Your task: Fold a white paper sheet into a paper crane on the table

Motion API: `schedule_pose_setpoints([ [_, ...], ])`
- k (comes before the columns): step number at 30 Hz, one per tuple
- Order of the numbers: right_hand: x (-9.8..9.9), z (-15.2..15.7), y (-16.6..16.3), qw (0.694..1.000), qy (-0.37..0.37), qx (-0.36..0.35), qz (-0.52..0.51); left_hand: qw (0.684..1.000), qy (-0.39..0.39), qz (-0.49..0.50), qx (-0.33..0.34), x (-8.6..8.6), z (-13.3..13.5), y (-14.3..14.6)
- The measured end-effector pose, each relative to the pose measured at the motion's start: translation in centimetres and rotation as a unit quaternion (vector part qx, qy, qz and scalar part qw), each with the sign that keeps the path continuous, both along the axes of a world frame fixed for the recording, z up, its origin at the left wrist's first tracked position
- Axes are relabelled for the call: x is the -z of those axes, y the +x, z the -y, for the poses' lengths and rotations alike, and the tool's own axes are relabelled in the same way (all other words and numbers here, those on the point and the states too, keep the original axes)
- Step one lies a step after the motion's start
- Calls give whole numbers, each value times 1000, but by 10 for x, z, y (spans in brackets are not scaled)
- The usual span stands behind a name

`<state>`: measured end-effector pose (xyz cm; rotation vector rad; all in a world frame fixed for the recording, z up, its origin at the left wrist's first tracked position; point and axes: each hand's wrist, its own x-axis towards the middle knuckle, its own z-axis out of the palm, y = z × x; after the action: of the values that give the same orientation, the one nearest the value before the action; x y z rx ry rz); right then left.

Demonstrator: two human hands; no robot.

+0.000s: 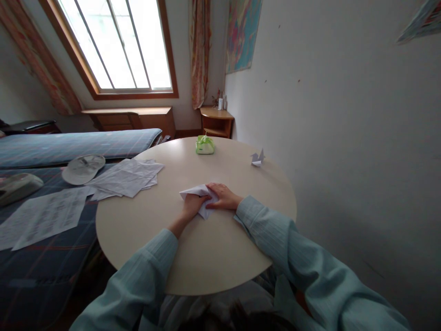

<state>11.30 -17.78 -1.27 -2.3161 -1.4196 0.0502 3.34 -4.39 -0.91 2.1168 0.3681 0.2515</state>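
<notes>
A partly folded sheet of white paper (206, 213) lies near the middle of the round table (151, 248), creased into pointed flaps. My left hand (193, 205) grips it from the near left, thumb toward the middle. From the right, my right hand (223, 196) is closed over the paper's other side, and its fingers cover part of the folds. The two hands almost meet over the sheet. Farther back on the right stands a small folded paper bird (257, 158), apart from both hands.
A green tissue packet (205, 145) sits at the table's far edge. Creased white sheets (127, 177) overlap the left edge. On the plaid bed beside it lie a white cap (83, 169) and a printed sheet (48, 216). A wall (344, 161) runs close along the right.
</notes>
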Motion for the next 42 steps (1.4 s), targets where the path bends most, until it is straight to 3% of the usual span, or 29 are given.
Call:
schedule_pose_setpoints([
  [26,-4,2,-2,1000,-8,7,5,999,-4,27,18,-4,-7,-2],
  [42,-9,2,-7,999,-29,15,4,995,91,18,28,4,-11,3],
])
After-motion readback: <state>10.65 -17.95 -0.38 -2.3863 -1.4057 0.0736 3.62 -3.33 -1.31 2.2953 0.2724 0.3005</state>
